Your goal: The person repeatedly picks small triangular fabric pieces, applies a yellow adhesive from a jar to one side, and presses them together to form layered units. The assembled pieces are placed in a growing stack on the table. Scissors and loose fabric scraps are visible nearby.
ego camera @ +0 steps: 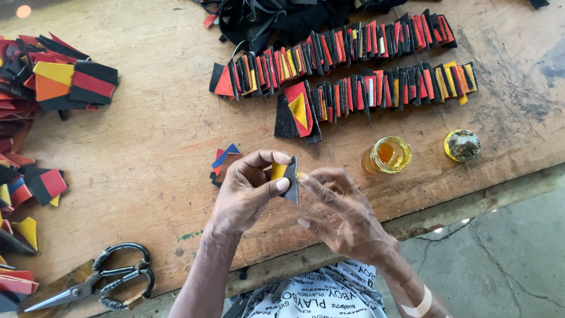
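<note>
Black-and-yellow leather piece (287,178) upright, pinched between both hands' curled fingertips

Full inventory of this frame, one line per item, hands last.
small patch piece: one, black with yellow, pinched between both hands over the table
small stack of cut pieces: one, blue, red and brown, on the table just left of the left hand
rows of stacked patches: two, black, red, yellow and orange, far side of the table
loose patch piles: several, same colours, along the left edge
black scraps: one heap, top centre
glass jar: one, open, amber liquid, right of the hands
jar lid: one, yellow rim, right of the jar
scissors: one pair, dark handles, bottom left
wooden table: one, brown
left hand: holds the piece
right hand: fingers touch the piece's edge
</note>
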